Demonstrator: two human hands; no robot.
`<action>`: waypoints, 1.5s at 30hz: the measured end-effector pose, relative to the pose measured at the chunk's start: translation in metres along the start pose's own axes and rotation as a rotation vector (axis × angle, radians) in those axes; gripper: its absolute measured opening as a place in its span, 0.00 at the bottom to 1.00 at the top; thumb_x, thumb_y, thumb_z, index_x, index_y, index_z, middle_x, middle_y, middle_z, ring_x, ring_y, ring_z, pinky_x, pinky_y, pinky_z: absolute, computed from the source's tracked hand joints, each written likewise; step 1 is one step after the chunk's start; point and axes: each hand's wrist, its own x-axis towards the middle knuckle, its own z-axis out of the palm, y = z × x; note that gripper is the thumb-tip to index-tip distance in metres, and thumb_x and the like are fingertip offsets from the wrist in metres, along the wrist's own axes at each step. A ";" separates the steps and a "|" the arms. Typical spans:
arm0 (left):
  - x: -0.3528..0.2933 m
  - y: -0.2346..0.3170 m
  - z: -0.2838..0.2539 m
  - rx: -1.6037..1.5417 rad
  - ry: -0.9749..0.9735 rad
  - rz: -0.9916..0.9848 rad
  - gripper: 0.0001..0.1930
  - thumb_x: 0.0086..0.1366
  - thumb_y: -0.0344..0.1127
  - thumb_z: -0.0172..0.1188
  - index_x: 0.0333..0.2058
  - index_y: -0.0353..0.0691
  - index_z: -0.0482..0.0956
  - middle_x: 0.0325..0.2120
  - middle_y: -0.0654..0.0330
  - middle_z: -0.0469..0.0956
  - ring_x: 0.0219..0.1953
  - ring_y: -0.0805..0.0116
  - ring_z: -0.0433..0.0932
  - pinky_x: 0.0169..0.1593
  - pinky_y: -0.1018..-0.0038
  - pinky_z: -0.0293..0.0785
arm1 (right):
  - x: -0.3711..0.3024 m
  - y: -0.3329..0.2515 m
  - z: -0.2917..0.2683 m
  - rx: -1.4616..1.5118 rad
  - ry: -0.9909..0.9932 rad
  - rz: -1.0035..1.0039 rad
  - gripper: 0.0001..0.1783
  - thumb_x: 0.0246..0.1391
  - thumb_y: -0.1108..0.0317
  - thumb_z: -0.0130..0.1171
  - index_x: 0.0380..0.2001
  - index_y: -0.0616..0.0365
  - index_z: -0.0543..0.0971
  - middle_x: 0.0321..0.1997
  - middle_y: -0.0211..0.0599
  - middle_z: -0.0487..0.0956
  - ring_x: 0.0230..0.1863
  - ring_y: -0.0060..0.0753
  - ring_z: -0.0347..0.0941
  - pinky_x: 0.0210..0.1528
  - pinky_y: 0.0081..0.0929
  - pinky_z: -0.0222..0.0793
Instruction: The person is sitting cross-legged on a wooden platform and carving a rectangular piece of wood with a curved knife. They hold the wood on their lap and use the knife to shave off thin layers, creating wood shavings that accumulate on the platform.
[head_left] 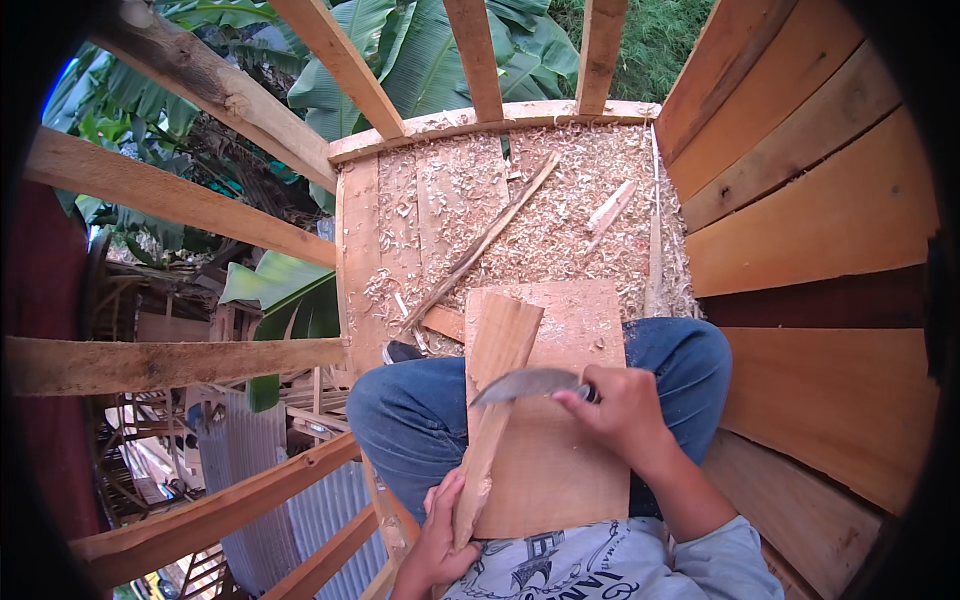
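Observation:
My left hand [438, 530] is closed around the lower, narrower end of a piece of wood [497, 350]. The piece is wide at its far end and slants up across a flat board [570, 460] on my lap. In my right hand [625, 410] is a curved knife [528, 384], its handle mostly hidden in my fist. The blade points left and lies across the wood about midway along it; whether it touches or hovers just above, I cannot tell.
Wood shavings [600, 270] cover much of the plank floor ahead. A long thin stick [490, 245] and a short pale offcut [611, 208] lie among them. Wooden railing bars [190, 205] stand at the left and far side; a plank wall [820, 370] rises at the right.

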 end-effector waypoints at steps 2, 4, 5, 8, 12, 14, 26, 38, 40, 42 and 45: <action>0.002 0.003 -0.001 0.000 0.004 -0.004 0.49 0.40 0.32 0.60 0.64 0.32 0.51 0.64 0.38 0.52 0.66 0.44 0.52 0.67 0.57 0.37 | 0.013 0.012 -0.005 -0.054 0.080 0.045 0.33 0.45 0.36 0.63 0.11 0.57 0.71 0.10 0.40 0.70 0.14 0.43 0.71 0.17 0.35 0.64; 0.005 0.004 0.000 -0.013 0.008 -0.002 0.49 0.40 0.32 0.60 0.64 0.32 0.51 0.64 0.38 0.52 0.66 0.44 0.52 0.67 0.57 0.37 | 0.019 0.017 -0.006 -0.096 0.133 0.040 0.35 0.43 0.34 0.63 0.11 0.57 0.70 0.10 0.39 0.70 0.13 0.42 0.70 0.17 0.35 0.63; 0.004 0.004 -0.002 -0.005 0.019 -0.004 0.49 0.40 0.32 0.60 0.64 0.32 0.51 0.64 0.38 0.52 0.66 0.44 0.52 0.67 0.57 0.37 | 0.025 0.019 -0.007 -0.115 0.167 0.052 0.35 0.43 0.34 0.63 0.11 0.57 0.70 0.10 0.39 0.70 0.13 0.42 0.70 0.17 0.35 0.63; 0.003 0.003 0.001 0.003 0.033 -0.012 0.48 0.40 0.32 0.60 0.64 0.31 0.51 0.64 0.38 0.52 0.66 0.44 0.52 0.67 0.57 0.37 | 0.028 0.022 -0.007 -0.114 0.205 0.089 0.34 0.44 0.35 0.63 0.12 0.57 0.71 0.10 0.39 0.70 0.13 0.42 0.70 0.17 0.35 0.63; 0.004 0.005 0.002 0.031 0.028 -0.001 0.48 0.41 0.32 0.59 0.64 0.31 0.51 0.64 0.37 0.52 0.66 0.44 0.53 0.67 0.57 0.38 | 0.019 0.018 -0.003 -0.065 0.199 0.137 0.33 0.46 0.37 0.63 0.14 0.59 0.74 0.10 0.41 0.71 0.14 0.44 0.71 0.18 0.35 0.64; 0.003 0.005 0.002 0.063 0.024 -0.002 0.49 0.40 0.31 0.59 0.64 0.31 0.51 0.65 0.39 0.52 0.67 0.45 0.51 0.68 0.57 0.39 | 0.014 0.013 -0.002 -0.004 0.171 0.176 0.32 0.48 0.39 0.62 0.14 0.59 0.74 0.11 0.42 0.71 0.15 0.45 0.72 0.18 0.36 0.65; 0.007 0.012 0.007 0.172 0.067 0.049 0.45 0.42 0.30 0.58 0.63 0.31 0.53 0.62 0.37 0.55 0.61 0.42 0.58 0.65 0.55 0.42 | 0.015 0.002 -0.008 -0.023 0.088 0.101 0.27 0.51 0.43 0.62 0.15 0.57 0.73 0.13 0.41 0.73 0.17 0.46 0.74 0.19 0.38 0.67; 0.008 0.007 0.009 0.164 0.093 0.100 0.45 0.41 0.31 0.58 0.63 0.31 0.54 0.62 0.37 0.56 0.62 0.44 0.59 0.64 0.56 0.44 | 0.001 -0.003 0.004 0.058 0.039 -0.006 0.21 0.53 0.49 0.62 0.23 0.58 0.77 0.15 0.45 0.74 0.20 0.49 0.75 0.22 0.38 0.68; 0.006 0.007 0.009 0.168 0.094 0.093 0.45 0.41 0.31 0.59 0.63 0.31 0.54 0.62 0.37 0.56 0.62 0.44 0.59 0.64 0.56 0.44 | 0.004 0.002 0.003 0.023 0.037 -0.024 0.21 0.53 0.49 0.62 0.23 0.57 0.77 0.16 0.45 0.74 0.20 0.49 0.75 0.22 0.38 0.68; 0.009 0.010 0.008 0.174 0.094 0.094 0.45 0.41 0.31 0.59 0.63 0.31 0.55 0.62 0.37 0.56 0.62 0.44 0.59 0.64 0.56 0.44 | 0.013 0.005 -0.005 0.036 0.026 0.156 0.20 0.53 0.50 0.62 0.23 0.57 0.77 0.18 0.46 0.75 0.21 0.49 0.75 0.22 0.39 0.68; 0.008 0.008 0.007 0.170 0.094 0.108 0.45 0.41 0.31 0.59 0.63 0.32 0.55 0.62 0.37 0.56 0.62 0.45 0.59 0.64 0.56 0.44 | 0.005 -0.004 -0.001 0.078 0.041 0.021 0.21 0.53 0.50 0.62 0.22 0.59 0.77 0.17 0.47 0.75 0.22 0.51 0.75 0.23 0.40 0.68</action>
